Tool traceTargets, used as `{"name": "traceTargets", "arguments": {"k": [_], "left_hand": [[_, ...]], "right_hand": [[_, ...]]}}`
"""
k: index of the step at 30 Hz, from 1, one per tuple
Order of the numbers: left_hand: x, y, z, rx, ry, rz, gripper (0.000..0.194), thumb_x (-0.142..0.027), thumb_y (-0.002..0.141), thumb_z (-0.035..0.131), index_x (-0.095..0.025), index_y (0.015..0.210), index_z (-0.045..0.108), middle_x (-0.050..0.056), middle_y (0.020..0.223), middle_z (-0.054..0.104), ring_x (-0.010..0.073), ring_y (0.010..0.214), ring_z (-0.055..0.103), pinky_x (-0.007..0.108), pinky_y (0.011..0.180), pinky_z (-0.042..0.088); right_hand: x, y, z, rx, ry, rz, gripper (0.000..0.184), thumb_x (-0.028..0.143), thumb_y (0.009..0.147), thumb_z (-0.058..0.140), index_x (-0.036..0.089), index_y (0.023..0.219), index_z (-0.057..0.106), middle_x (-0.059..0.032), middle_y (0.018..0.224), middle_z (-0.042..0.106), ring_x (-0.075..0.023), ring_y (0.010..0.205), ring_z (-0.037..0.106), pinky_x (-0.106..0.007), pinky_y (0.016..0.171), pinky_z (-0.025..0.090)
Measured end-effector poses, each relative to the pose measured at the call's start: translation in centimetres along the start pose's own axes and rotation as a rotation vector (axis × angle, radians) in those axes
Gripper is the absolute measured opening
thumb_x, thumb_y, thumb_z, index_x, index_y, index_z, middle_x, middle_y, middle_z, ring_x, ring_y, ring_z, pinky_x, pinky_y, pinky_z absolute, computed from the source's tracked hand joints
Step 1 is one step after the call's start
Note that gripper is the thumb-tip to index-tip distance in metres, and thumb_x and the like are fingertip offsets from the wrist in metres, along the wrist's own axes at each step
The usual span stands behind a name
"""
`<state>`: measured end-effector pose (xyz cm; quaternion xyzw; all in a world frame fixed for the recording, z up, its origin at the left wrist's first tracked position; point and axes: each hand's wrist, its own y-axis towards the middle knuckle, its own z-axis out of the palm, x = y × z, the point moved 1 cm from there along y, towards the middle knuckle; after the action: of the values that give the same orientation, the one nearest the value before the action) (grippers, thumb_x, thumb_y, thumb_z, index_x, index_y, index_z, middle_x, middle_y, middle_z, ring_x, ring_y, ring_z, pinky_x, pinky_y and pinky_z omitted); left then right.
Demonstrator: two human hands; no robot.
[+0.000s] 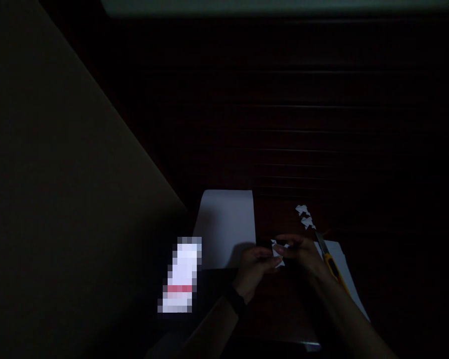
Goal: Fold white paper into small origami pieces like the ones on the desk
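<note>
Between my two hands is a small piece of folded white paper [278, 253], pointed at its corners. My left hand [257, 265] pinches its left and lower side; a dark band circles that wrist. From the right, my right hand [301, 253] grips the same piece with thumb and fingers. Beyond the right hand lie small folded paper shapes [306, 217] in a short row. Beside my right forearm rests a yellow-handled utility knife [331, 265], its blade pointing away from me.
A large white sheet of paper [227, 224] lies left of my hands. More white paper [349, 279] sits under the knife. A lit, pixelated screen [181, 274] glows at the left. Dark wooden panelling [284, 114] rises behind, a pale wall [60, 199] on the left. The light is dim.
</note>
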<state>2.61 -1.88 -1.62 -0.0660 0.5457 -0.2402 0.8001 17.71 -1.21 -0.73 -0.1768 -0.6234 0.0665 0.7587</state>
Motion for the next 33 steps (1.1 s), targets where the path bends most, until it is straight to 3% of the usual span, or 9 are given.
{"name": "traceTargets", "arguments": {"k": [8,16,19,24,27,30,33], "left_hand": [[0.1,0.1,-0.1,-0.038,-0.05,0.065,0.03,-0.03,0.06,0.076,-0.011,0.081,0.065,0.009,0.081,0.067,0.0187,0.076,0.063,0.031,0.069,0.052],[0.4,0.3,-0.2,-0.039,0.019,-0.001,0.038,-0.027,0.054,0.08,-0.011,0.083,0.062,0.009,0.075,0.066,0.021,0.066,0.065,0.035,0.061,0.053],[0.4,0.4,-0.3,-0.06,-0.011,0.0,0.041,-0.025,0.054,0.08,-0.011,0.087,0.061,0.008,0.074,0.065,0.0206,0.065,0.065,0.035,0.061,0.054],[0.1,0.3,-0.2,-0.088,-0.043,-0.029,0.051,-0.019,0.053,0.08,-0.011,0.098,0.056,0.007,0.075,0.064,0.0203,0.062,0.065,0.034,0.058,0.055],[-0.2,0.1,0.0,-0.064,-0.023,-0.016,0.062,-0.02,0.053,0.08,-0.014,0.108,0.051,0.003,0.07,0.064,0.0203,0.058,0.065,0.035,0.056,0.055],[-0.5,-0.1,0.1,0.005,0.014,0.034,0.064,-0.023,0.056,0.078,-0.018,0.113,0.049,0.002,0.068,0.063,0.0201,0.058,0.065,0.036,0.056,0.055],[-0.7,-0.2,0.3,0.021,0.081,0.095,0.064,-0.024,0.057,0.077,-0.019,0.115,0.05,0.001,0.065,0.063,0.0192,0.057,0.064,0.034,0.055,0.055]], "right_hand": [[-0.4,0.2,0.4,-0.062,-0.012,-0.064,0.043,0.026,0.048,0.082,0.022,0.089,0.069,0.0047,0.062,0.055,-0.0121,0.056,0.052,-0.025,0.053,0.04],[-1.1,0.4,-0.2,-0.088,-0.054,-0.023,0.04,0.032,0.05,0.082,0.016,0.085,0.069,0.0033,0.055,0.054,-0.0122,0.048,0.05,-0.026,0.047,0.039],[-0.7,0.2,0.1,-0.053,-0.058,-0.051,0.043,0.03,0.051,0.081,0.018,0.09,0.068,0.0029,0.059,0.056,-0.013,0.051,0.052,-0.026,0.05,0.04],[0.0,-0.3,0.8,0.113,-0.048,-0.058,0.047,0.025,0.052,0.081,0.021,0.097,0.066,-0.0012,0.079,0.064,-0.0188,0.071,0.06,-0.03,0.063,0.046],[0.2,-0.4,1.0,0.125,-0.044,-0.072,0.047,0.022,0.05,0.081,0.022,0.095,0.067,-0.0024,0.088,0.065,-0.0201,0.078,0.06,-0.03,0.066,0.046],[0.1,-0.4,1.0,0.112,0.011,-0.067,0.047,0.02,0.049,0.081,0.021,0.093,0.067,-0.0023,0.088,0.066,-0.0199,0.076,0.06,-0.029,0.063,0.046],[-0.4,-0.3,1.0,0.094,0.057,-0.014,0.048,0.02,0.049,0.081,0.02,0.095,0.066,-0.0017,0.075,0.066,-0.0174,0.061,0.059,-0.028,0.055,0.046]]}}
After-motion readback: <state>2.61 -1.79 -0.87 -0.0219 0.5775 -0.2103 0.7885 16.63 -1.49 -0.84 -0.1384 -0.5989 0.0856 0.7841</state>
